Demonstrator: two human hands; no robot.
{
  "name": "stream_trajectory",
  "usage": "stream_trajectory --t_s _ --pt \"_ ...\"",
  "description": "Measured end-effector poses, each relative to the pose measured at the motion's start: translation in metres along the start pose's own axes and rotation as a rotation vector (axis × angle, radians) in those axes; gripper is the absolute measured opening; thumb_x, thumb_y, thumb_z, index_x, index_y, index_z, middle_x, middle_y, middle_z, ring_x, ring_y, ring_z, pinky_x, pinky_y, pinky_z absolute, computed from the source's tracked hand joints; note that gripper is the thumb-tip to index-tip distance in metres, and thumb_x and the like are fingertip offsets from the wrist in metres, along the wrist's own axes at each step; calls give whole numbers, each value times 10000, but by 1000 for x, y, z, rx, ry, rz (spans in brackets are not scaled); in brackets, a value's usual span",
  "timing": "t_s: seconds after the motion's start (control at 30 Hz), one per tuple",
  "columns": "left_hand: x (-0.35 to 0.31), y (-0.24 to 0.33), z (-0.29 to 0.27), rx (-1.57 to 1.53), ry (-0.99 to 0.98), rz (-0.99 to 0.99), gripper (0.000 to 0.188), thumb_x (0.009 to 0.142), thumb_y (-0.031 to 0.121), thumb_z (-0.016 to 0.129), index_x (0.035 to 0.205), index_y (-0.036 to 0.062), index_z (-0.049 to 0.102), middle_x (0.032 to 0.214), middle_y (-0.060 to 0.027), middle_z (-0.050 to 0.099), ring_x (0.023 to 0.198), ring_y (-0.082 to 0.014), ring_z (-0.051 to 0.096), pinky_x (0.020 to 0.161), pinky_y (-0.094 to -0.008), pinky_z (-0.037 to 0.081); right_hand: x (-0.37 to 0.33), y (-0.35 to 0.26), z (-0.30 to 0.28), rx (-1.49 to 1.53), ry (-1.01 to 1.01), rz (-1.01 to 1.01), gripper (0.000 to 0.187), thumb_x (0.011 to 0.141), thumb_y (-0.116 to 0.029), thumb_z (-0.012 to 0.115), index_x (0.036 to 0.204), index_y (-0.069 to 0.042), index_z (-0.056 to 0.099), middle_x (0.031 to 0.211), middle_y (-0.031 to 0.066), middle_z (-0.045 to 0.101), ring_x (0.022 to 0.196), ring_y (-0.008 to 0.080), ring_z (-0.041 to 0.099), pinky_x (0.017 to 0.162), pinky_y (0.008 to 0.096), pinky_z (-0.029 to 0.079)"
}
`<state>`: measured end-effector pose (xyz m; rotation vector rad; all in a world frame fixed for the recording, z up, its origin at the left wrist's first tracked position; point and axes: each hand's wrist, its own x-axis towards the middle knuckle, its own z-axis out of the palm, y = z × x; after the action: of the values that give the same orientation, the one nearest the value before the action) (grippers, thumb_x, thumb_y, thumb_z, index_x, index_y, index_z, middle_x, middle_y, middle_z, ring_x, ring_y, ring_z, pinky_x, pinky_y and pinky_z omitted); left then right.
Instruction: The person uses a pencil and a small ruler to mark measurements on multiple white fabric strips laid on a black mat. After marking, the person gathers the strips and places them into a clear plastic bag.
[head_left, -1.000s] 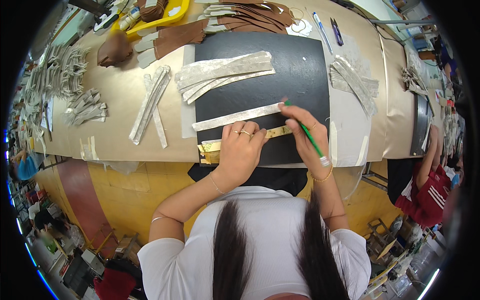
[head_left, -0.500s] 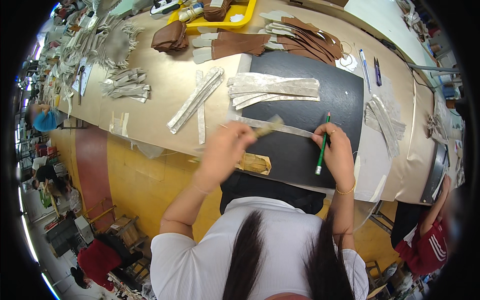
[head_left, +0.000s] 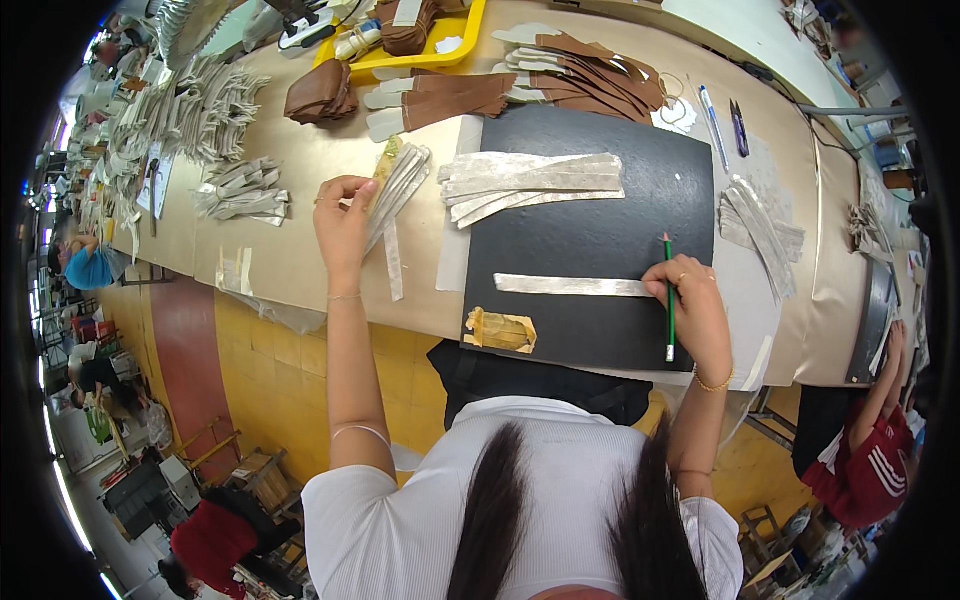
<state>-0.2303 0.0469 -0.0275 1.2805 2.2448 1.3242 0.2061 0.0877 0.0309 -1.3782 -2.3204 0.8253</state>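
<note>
My right hand is closed round a green pencil, its tip pointing away from me. Under its fingers lies the right end of a pale silvery strip, flat on the black board. Over to the left, my left hand pinches a narrow yellowish strip, which lies along a bundle of silvery strips. One loose strip sticks out below that bundle. A yellowish taped patch sits at the board's near left corner.
A stack of silvery strips lies on the board's far part. Brown leather pieces and a yellow tray are behind. At right are a pen, purple thread snips and more strips. Another person's arm shows at far right.
My left hand has moved left and away from me, from above the board to the strip bundle, carrying the yellowish strip. The silvery strip under my right hand has shifted slightly nearer me.
</note>
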Motion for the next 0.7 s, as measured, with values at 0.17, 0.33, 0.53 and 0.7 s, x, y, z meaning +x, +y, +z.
stream_trajectory --t_s 0.17,0.33,0.53,0.7 --pt "-24 34 -1 -236 -17 -62 143 934 134 737 984 0 729 947 -42 701 782 -100 599 709 -245 473 9 -10 24 -13 -63 -108 86 878 -160 721 943 -112 693 847 32 593 869 236 572 874 370 374" --pt "-81 106 23 -325 -446 -171 171 927 103 748 1068 6 737 891 -5 676 791 -81 601 678 -221 462 12 -14 24 37 157 -119 210 859 -158 767 1054 -115 703 916 49 622 917 266 576 871 385 394" --pt "-122 132 56 -159 -695 291 241 816 112 839 1029 16 777 958 -82 680 839 -204 649 721 -322 517 -3 -2 11 78 323 8 201 875 -135 758 1062 -92 699 960 65 656 922 279 588 862 388 413" --pt "-130 132 70 -6 -644 476 234 796 130 840 1006 47 776 905 -55 638 787 -224 607 694 -343 504 -13 7 16 105 323 29 181 891 -140 751 1057 -89 699 951 69 664 918 276 602 866 383 418"
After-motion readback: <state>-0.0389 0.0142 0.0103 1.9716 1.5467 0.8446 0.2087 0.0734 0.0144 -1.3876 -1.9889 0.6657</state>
